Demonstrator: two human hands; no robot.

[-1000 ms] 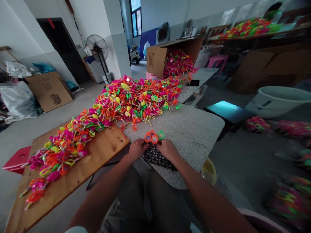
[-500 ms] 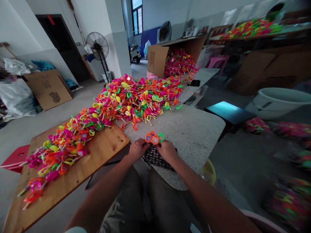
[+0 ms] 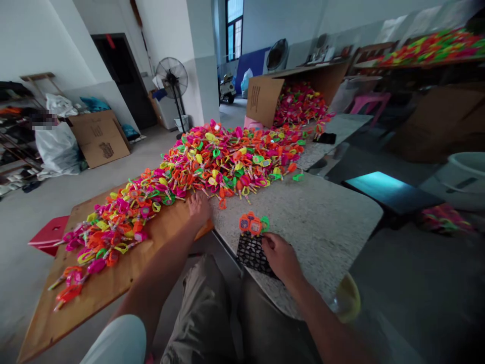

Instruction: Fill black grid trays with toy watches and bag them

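Note:
My left hand point(image 3: 199, 206) reaches to the near edge of a big pile of toy watches point(image 3: 227, 156) in pink, orange, yellow and green plastic with printed sticks. Its fingers are stretched out against the pile, their tips partly hidden. On the speckled tabletop, close to my lap, lies a black grid tray point(image 3: 252, 252) with small cells. Several toy watches, orange ones point(image 3: 250, 223) and a green one point(image 3: 265, 224), stand along its far edge. My right hand point(image 3: 280, 255) is closed at the tray's far right corner, just below the green watch, and covers part of the tray.
A wooden board point(image 3: 162, 230) to the left carries more of the pile. Behind, a tipped cardboard box point(image 3: 265, 101) spills toy watches. A dark stool point(image 3: 382, 189) and a yellow bucket point(image 3: 348, 298) stand at the right, a red stool point(image 3: 51, 232) at the left.
My left hand has left the tray and moved forward and left to the pile. My right hand stays at the tray. The view has turned somewhat left.

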